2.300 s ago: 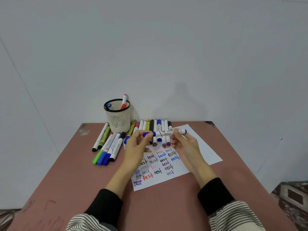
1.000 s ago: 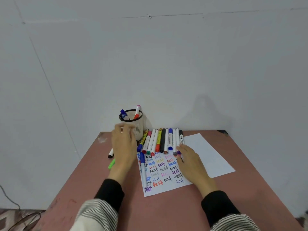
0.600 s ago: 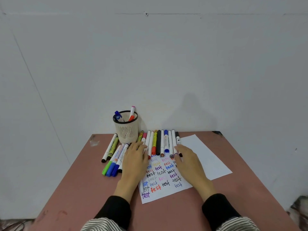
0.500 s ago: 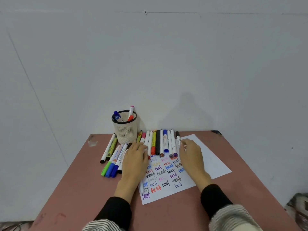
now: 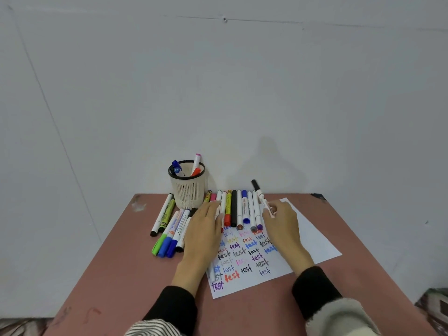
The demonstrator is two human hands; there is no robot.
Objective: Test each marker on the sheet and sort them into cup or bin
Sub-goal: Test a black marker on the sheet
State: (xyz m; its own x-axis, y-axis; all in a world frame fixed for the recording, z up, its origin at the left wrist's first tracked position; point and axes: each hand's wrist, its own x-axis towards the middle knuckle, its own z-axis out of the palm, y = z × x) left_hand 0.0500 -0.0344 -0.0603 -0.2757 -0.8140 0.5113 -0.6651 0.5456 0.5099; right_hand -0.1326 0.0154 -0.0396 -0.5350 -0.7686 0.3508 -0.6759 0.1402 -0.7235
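The table (image 5: 135, 275) is reddish-brown and stands against a pale wall (image 5: 218, 93); on it the sheet (image 5: 312, 241) lies in front of and to the right of the cup (image 5: 188, 190), its near half covered with the word "test" in many colours, its far-right part blank; the cup, a cream mesh one with a dark rim, stands at the table's back edge, with a blue marker (image 5: 177, 169) and an orange marker (image 5: 196, 165) poking out of it; to the right of the cup a row of markers (image 5: 238, 209) lies side by side, their near ends over the sheet's far edge; in front of and to the left of the cup a second cluster (image 5: 169, 229) lies on the bare table; the left hand (image 5: 204, 232) rests flat in front of the cup, fingers straight and pressed together, spanning the sheet's left edge and reaching the row's left end; the right hand (image 5: 282, 226), at the row's right end, pinches a black-capped marker (image 5: 259, 195) in its grip, the cap tilted up and away above the table.
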